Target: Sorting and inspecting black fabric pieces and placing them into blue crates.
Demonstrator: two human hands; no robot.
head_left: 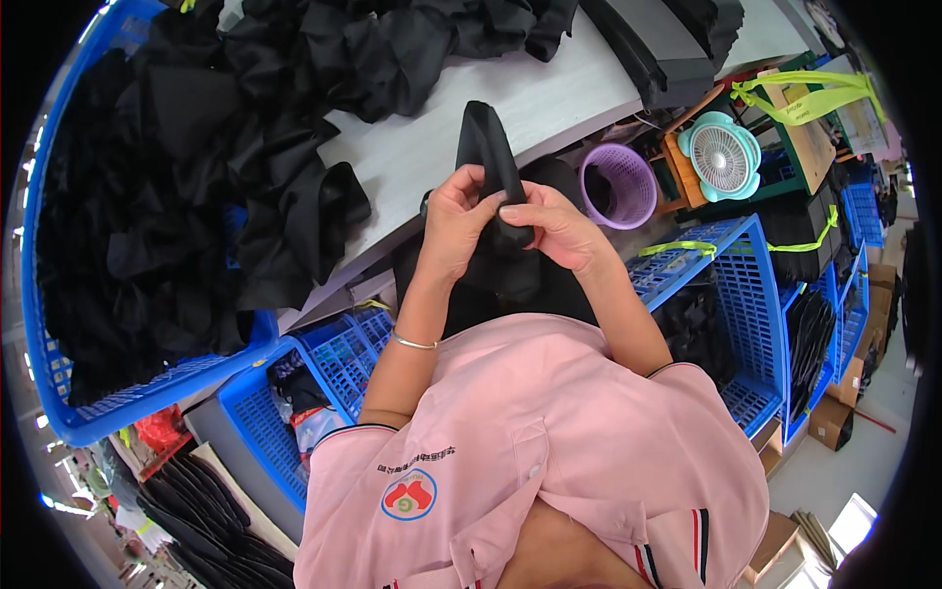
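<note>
Between my hands is a folded piece of black fabric [488, 137], its upper end standing up in a loop and its lower part hanging toward my lap. My left hand [459, 218] pinches its left side with thumb and fingers. On the other side my right hand [557, 228] grips the same piece, the thumb lying across the front. Both hands are close together at the near edge of the pale grey table [402, 147]. The fabric's lower end merges with dark material over my lap, so its full shape is hidden.
A blue basket [69, 417] heaped with black fabric pieces [186, 196] stands at the left. More black fabric [383, 49] lies along the table's far side. At the right are a purple bin [643, 191], a turquoise fan [724, 157] and a blue crate [751, 304].
</note>
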